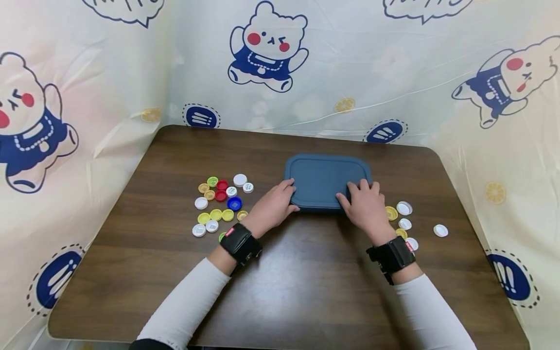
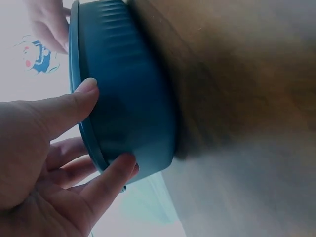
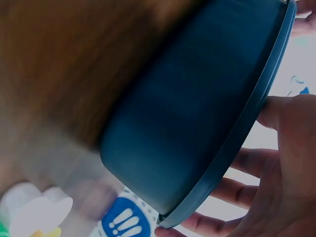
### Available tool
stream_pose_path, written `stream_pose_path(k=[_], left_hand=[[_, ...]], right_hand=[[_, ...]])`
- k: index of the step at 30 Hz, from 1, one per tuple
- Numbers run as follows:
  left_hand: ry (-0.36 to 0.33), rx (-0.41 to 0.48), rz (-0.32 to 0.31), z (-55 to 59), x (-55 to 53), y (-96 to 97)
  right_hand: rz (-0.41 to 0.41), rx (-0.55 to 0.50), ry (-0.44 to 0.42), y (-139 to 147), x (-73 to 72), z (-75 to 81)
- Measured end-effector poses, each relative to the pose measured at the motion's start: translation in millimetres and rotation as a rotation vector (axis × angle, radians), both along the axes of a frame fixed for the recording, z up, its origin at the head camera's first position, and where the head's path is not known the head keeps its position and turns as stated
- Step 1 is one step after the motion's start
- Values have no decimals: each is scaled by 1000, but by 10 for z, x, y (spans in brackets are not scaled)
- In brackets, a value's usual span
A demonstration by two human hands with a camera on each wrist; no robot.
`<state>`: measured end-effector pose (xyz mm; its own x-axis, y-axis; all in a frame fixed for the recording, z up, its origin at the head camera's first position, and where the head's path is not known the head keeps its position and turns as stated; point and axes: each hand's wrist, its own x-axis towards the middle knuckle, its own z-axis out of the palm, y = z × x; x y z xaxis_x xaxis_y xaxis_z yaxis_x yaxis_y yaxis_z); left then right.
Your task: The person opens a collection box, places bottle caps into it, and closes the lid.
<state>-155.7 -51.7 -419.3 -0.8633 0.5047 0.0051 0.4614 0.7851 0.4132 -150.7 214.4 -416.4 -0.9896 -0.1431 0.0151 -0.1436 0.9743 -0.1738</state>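
Note:
A dark blue plastic box (image 1: 328,180) with a flat rounded lid sits toward the back of the table, between both hands. My left hand (image 1: 272,206) grips its front left corner. In the left wrist view the thumb lies over the lid's edge against the ribbed box wall (image 2: 128,89), and a finger touches the wall round the corner. At the opposite end, my right hand (image 1: 365,206) holds the right side, thumb at the front edge. The right wrist view shows its thumb and fingers along the lid rim (image 3: 247,123).
Several bottle-cap-like discs in yellow, white, red, green and blue (image 1: 234,203) lie left of the box. More white (image 1: 404,208) and yellow ones lie to the right, some partly behind the right wrist. A printed curtain (image 1: 332,58) surrounds the wooden table (image 1: 297,301).

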Motion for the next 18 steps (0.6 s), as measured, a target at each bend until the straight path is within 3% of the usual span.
stream_pose_path(k=[10,18], left_hand=[[19,7,-33,-3,389,-367],[3,83,-24,18,694,-524]], right_hand=[[121,21,100,-165,455,-46],[147,-10,141,-206,701,-60]])
